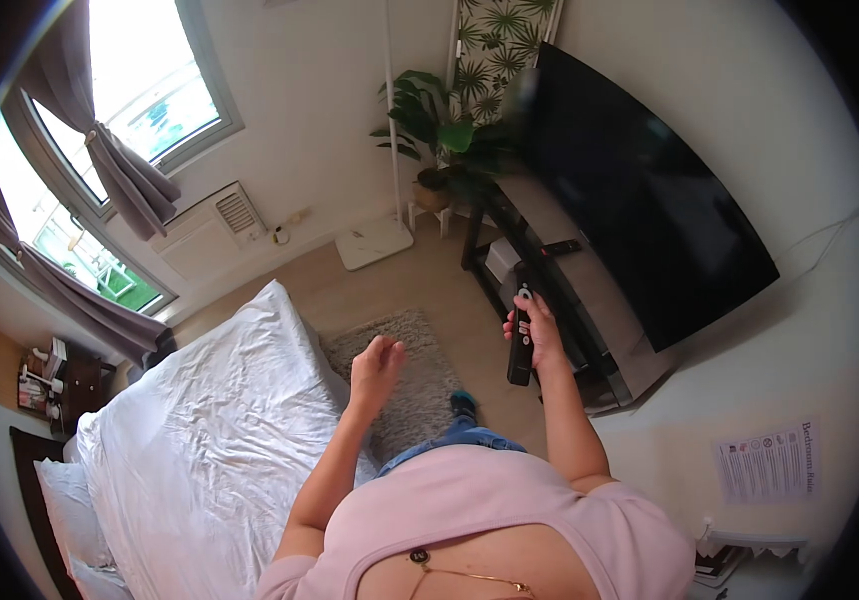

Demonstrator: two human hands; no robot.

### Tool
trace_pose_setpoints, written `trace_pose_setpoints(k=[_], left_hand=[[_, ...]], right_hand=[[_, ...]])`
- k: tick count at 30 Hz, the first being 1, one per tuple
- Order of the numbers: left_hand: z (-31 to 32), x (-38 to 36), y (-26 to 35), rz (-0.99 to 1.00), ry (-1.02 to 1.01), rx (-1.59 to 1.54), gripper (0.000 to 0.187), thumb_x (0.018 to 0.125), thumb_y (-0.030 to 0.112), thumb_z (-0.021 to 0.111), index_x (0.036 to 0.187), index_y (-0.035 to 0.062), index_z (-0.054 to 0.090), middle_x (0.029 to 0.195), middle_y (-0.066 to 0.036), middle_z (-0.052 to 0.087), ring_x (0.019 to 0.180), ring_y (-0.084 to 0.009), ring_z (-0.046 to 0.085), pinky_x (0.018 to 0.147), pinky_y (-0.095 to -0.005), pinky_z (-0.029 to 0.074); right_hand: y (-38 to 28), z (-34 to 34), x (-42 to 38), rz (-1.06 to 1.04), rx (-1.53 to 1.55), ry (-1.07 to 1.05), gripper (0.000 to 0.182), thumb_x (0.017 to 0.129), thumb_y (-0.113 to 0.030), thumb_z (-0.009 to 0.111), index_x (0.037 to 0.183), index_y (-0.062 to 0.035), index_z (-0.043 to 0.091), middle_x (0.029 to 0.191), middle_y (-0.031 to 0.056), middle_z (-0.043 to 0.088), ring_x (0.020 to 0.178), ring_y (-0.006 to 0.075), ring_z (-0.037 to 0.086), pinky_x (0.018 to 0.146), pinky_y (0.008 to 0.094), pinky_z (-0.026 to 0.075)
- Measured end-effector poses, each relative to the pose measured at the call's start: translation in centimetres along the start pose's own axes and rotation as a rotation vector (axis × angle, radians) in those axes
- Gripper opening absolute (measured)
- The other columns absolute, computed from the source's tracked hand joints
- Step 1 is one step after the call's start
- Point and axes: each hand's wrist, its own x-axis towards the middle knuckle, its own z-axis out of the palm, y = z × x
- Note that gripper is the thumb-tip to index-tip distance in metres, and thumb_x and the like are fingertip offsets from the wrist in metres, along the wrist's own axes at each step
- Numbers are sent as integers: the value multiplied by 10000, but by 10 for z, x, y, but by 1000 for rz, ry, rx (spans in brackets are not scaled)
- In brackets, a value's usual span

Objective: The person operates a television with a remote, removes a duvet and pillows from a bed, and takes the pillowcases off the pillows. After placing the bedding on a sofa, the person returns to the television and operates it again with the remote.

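A slim black remote (pixel 520 352) is held in the right hand (pixel 547 335), raised in front of the body and seen beside the dark-framed stand (pixel 595 285); its bar is clasped between the thumb and the curled fingers, with part of the button face left uncovered; hard plastic is suggested by its look, so it can be judged light, stiff and a little slippery, tolerant of a firm grip but liable to be harmed by a fall; it is best held by its long edges near mid-length, where the buttons are less easily pressed by accident; the left hand (pixel 378 368) is held well apart, its fingers curled into a loose fist, with no object seen in it; a second remote (pixel 562 247), also dark, is laid on the stand, whose top is smooth and brownish; beside this a large television (pixel 640 200) is seen, glossy and gently curved; below the left hand a shaggy grey rug (pixel 420 340) is spread, bordered by a white-sheeted bed (pixel 190 440), soft and creased; farther off, broad green leaves are borne by a potted plant (pixel 455 135).
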Motion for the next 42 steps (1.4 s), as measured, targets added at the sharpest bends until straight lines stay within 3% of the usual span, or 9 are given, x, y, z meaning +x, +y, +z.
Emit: trace_pose_setpoints(k=[12, 18, 21, 27, 30, 36, 42], left_hand=[[3, -4, -4, -25, -27, 52, 124, 806, 131, 571, 812, 11, 542, 637, -37, 585, 609, -68, 538, 577, -220, 434], [6, -11, -14, -30, -22, 11, 99, 788, 104, 580, 822, 18, 544, 657, -33, 589, 605, -76, 540, 582, -224, 436], [5, -13, -14, -36, -43, 14, 97, 787, 99, 580, 824, 18, 543, 657, -34, 590, 605, -80, 542, 588, -225, 437], [5, -15, -12, -33, -57, 23, 106, 782, 104, 584, 831, 16, 551, 682, -47, 608, 633, -85, 559, 604, -231, 443], [8, -15, -19, -18, -35, 13, 115, 766, 128, 599, 846, 48, 576, 685, -77, 614, 610, -131, 579, 579, -256, 453], [8, -17, -19, -44, -73, 20, 127, 817, 138, 558, 826, 12, 555, 677, -50, 602, 632, -88, 552, 605, -230, 444], [12, -17, -30, -12, -106, -74, 254, 891, 192, 455, 748, 1, 541, 642, -38, 574, 588, -73, 509, 536, -218, 413]], right_hand=[[6, -7, -1, 176, -96, 3, 245, 718, -171, 604, 899, -106, 450, 602, 43, 520, 428, 136, 512, 382, 269, 430], [16, -19, 8, 55, -113, 10, 267, 710, -139, 613, 907, -82, 442, 621, 49, 537, 435, 134, 510, 397, 271, 439], [8, -11, 5, 26, 66, 62, 249, 712, -138, 624, 900, -86, 468, 609, 41, 536, 441, 135, 518, 403, 268, 450], [10, -12, 2, 22, -129, 5, 301, 723, -156, 631, 1001, -112, 524, 615, 30, 534, 469, 130, 534, 420, 264, 466], [16, -17, 6, 25, -79, 14, 334, 721, -153, 633, 1033, -112, 520, 616, 27, 532, 477, 126, 535, 423, 264, 466], [14, -21, 8, 23, -51, 35, 314, 728, -157, 635, 1017, -117, 519, 611, 21, 528, 480, 121, 532, 429, 267, 461], [14, -24, 9, 35, -13, 42, 300, 735, -158, 634, 1005, -129, 509, 619, 20, 530, 490, 123, 534, 433, 269, 460]])
